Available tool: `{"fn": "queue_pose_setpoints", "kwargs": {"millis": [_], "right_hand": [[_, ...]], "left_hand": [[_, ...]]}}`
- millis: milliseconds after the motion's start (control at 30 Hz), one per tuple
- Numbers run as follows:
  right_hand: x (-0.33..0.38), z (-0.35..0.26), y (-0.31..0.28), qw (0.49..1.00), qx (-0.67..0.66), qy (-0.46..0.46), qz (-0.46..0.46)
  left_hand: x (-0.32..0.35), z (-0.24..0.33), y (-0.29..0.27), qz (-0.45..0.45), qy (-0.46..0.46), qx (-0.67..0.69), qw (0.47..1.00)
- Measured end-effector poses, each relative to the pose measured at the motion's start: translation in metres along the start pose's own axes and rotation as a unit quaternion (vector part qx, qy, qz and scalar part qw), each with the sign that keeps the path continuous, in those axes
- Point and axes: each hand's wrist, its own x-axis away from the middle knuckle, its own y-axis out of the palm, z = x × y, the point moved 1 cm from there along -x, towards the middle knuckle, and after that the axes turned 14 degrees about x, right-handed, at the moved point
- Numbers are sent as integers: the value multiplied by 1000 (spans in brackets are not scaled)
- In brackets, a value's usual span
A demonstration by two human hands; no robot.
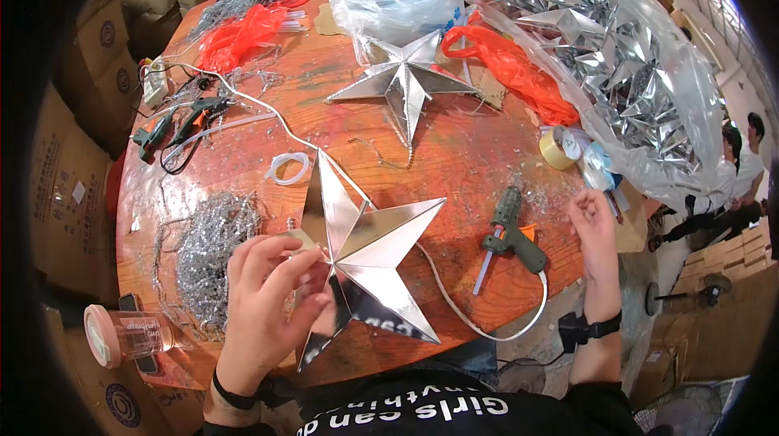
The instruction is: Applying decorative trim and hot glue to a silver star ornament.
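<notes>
My left hand (268,298) grips the left points of a shiny silver folded star (365,253) that rests on the orange wooden table (454,152) in front of me. A small tan card piece sits under my left fingers. My right hand (594,229) hovers with fingers spread and nothing in it at the table's right edge, just right of a green hot glue gun (510,233) that lies on the table with its white cord (503,330) looping toward me.
A second silver star (406,79) lies farther back. Silver tinsel scraps (213,253) pile at left beside a pink-lidded jar (122,335). Red plastic bags (511,71), tape rolls (560,146), another glue gun (174,128) and a big clear bag of stars (633,71) surround the table. Two people sit at right.
</notes>
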Motion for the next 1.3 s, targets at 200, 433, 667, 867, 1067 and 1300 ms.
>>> {"fn": "queue_pose_setpoints", "kwargs": {"millis": [200, 433, 667, 867, 1067, 1300], "right_hand": [[-4, 30, -28, 991, 130, -33, 0], [1, 30, -14, 998, 51, 36, 13], [1, 39, -17, 994, 84, 63, -37], [-5, 25, -10, 873, 428, -198, 126], [11, -12, 0, 890, 442, -72, 79], [14, -9, 21, 949, 282, -140, 25]], "left_hand": [[-1, -3, -8, 37, 2, 18, 999], [0, -3, -9, 40, -4, 16, 999], [0, -8, -8, 61, 6, 14, 998], [-1, -9, -12, 78, -4, -1, 997], [-6, -16, -15, 97, -48, -24, 994], [-6, -25, -21, -36, -108, -41, 993]]}}
